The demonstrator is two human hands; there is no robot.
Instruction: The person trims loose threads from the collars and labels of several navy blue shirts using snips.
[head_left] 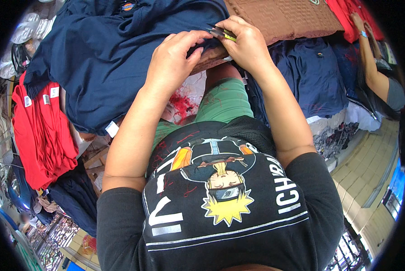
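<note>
A navy blue garment (98, 58) lies spread over a wooden table edge (211, 58) in front of me. My left hand (173, 61) presses down on the garment's hem, fingers curled over the cloth. My right hand (245, 43) is closed around a small thread clipper with a yellow-green handle (222, 34), its tip against the navy cloth between both hands. Red thread scraps (182, 106) lie below, beside my green shorts.
A red garment pile (39, 131) hangs at the left. More navy garments (315, 77) lie at the right, a brown cloth (283, 18) at the top. Another person's arm (369, 58) reaches over red fabric at the far right. Tiled floor at lower right.
</note>
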